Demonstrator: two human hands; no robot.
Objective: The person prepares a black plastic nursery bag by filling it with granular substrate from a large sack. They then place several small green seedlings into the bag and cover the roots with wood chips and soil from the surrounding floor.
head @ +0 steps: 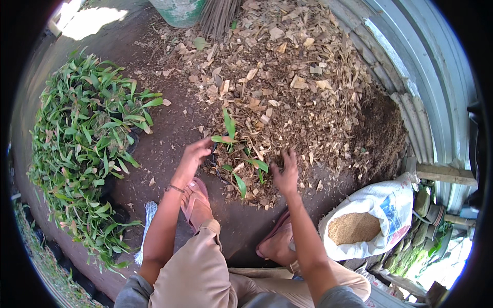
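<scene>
My left hand (194,158) is at the left side of a young plant with broad green leaves (230,127), beside a dark edge that may be a plastic pot. Whether its fingers touch that edge cannot be told. My right hand (285,172) is over the near part of a heap of wood chips and dry leaf bits (296,92), its fingers apart and smudged with soil. Between my hands, more green leaves (240,184) stick up from the chips. No object shows in my right hand.
Many potted seedlings (84,142) crowd the left. White plastic strings (146,231) lie by my left forearm. A white sack (400,200) of grainy brown material (354,228) stands at the right, near corrugated metal sheets (431,77). A green-white bucket (179,11) and stick bundle (219,19) are at the top.
</scene>
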